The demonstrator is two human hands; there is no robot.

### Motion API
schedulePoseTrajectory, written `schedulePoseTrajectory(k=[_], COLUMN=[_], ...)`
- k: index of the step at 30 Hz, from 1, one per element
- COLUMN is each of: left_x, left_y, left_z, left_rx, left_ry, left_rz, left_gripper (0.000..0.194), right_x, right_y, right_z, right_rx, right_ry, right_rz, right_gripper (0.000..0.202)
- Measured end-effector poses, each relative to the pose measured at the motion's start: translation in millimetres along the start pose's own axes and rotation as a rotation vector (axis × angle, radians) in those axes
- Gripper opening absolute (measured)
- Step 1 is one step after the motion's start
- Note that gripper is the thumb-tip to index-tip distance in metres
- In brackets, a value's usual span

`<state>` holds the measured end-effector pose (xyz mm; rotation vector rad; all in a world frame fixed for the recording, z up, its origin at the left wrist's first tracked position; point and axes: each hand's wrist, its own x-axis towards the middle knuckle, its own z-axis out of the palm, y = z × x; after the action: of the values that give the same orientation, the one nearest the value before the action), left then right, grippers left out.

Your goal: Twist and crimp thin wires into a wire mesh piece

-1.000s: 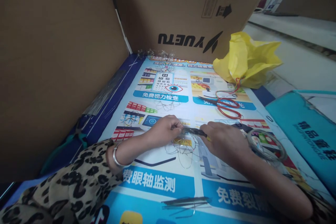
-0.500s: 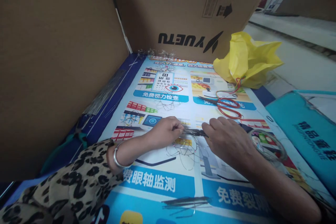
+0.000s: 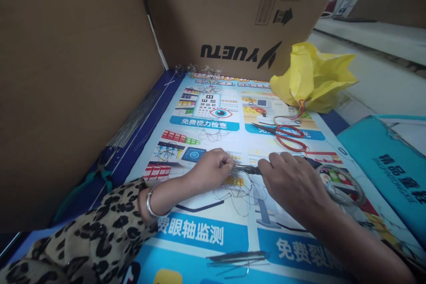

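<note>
My right hand (image 3: 289, 179) is wrapped round a pair of pliers (image 3: 249, 169), whose dark jaws point left. Their tips meet the closed fingers of my left hand (image 3: 216, 169), which pinch thin wire at the jaws. Below the pliers hangs a looped wire piece (image 3: 238, 191) with petal-like curves. Exactly where the jaws bite is hidden by my fingertips. Closer to me lies a small bundle of cut straight wires (image 3: 238, 257). A coil of wire (image 3: 344, 184) rests beside my right forearm.
Red-handled scissors (image 3: 289, 136) and a yellow bag (image 3: 313, 77) lie beyond my right hand. At the right is a teal box (image 3: 382, 164). Teal-handled pliers (image 3: 96, 177) and straight wires (image 3: 133, 120) lie left. Cardboard (image 3: 233, 13) stands behind; more wire loops (image 3: 209, 80) sit near it.
The looped wire piece has shifted slightly right and down under the pliers. My right hand has tilted a little; both hands keep their grip.
</note>
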<state>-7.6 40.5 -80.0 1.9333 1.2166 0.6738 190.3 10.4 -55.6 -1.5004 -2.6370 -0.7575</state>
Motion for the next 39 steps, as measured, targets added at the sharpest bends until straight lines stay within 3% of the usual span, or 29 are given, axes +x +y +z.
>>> schedulePoseTrajectory(k=[21, 30, 39], left_x=[0.0, 1.1, 1.0], left_y=[2.5, -0.1, -0.7], left_z=[0.4, -6.0, -4.3], left_rx=[-0.022, -0.120, -0.055], left_ry=[0.008, -0.074, -0.047], left_rz=[-0.020, -0.039, -0.001], left_gripper=[0.014, 0.009, 0.011], right_x=[5.3, 5.1, 4.7], right_y=[0.6, 5.4, 7.6], right_z=[3.7, 11.7, 16.5], right_rx=[0.060, 0.287, 0.375], right_ry=[-0.193, -0.306, -0.339], right_rz=[0.027, 0.061, 0.067], right_gripper=[0.015, 0.012, 0.019])
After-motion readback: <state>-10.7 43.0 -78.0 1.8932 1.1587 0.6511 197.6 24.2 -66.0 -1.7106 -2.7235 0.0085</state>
